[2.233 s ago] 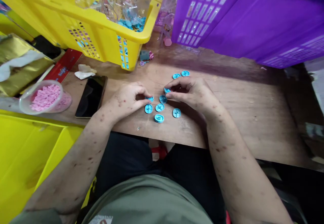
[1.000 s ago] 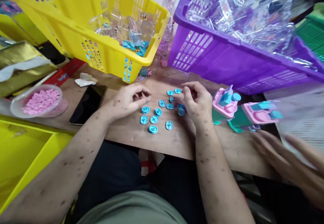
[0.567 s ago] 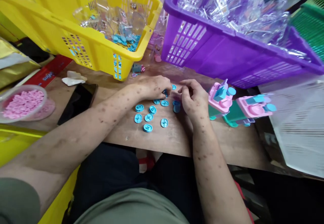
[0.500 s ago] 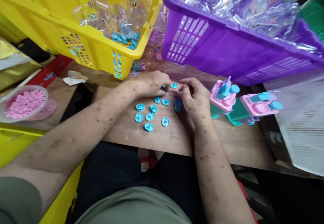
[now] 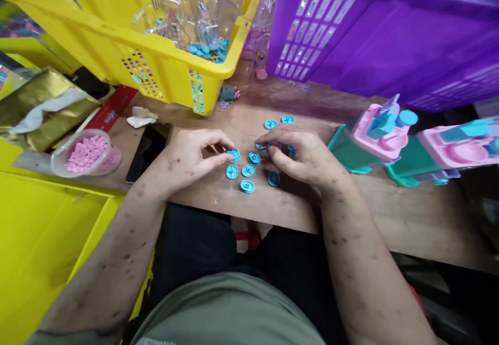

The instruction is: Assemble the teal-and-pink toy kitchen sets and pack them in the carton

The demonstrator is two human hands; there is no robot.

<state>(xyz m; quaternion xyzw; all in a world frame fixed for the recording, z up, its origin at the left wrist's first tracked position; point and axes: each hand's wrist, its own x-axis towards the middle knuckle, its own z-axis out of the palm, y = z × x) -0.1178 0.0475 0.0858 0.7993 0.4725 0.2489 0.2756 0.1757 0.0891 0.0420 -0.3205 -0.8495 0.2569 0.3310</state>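
Note:
Small blue plastic discs, some with a cross-shaped rib, lie on the wooden table between my hands. My left hand (image 5: pixel 195 155) pinches a stacked-looking blue disc (image 5: pixel 234 154) at the left of the group between thumb and forefinger. My right hand (image 5: pixel 302 153) curls over the right side, its thumb and forefinger closed around another blue disc, mostly hidden by the fingers. Near the fingertips lie a double-looking disc (image 5: pixel 254 158) and a ribbed disc (image 5: pixel 248 170). Closer to me is another thick disc (image 5: pixel 247 186). Two more discs (image 5: pixel 270 124) lie beyond my right hand.
A yellow crate (image 5: pixel 156 59) with clear and blue parts stands at the back left, a purple crate (image 5: pixel 343 43) at the back right. Pink-and-teal toy units (image 5: pixel 374 137) stand right. A tub of pink pieces (image 5: pixel 88 155) and a dark phone (image 5: pixel 148 150) lie left.
My left hand has drawn back from the far discs to a disc at the near left. My right hand has come down over the discs on its side. The view has shifted left.

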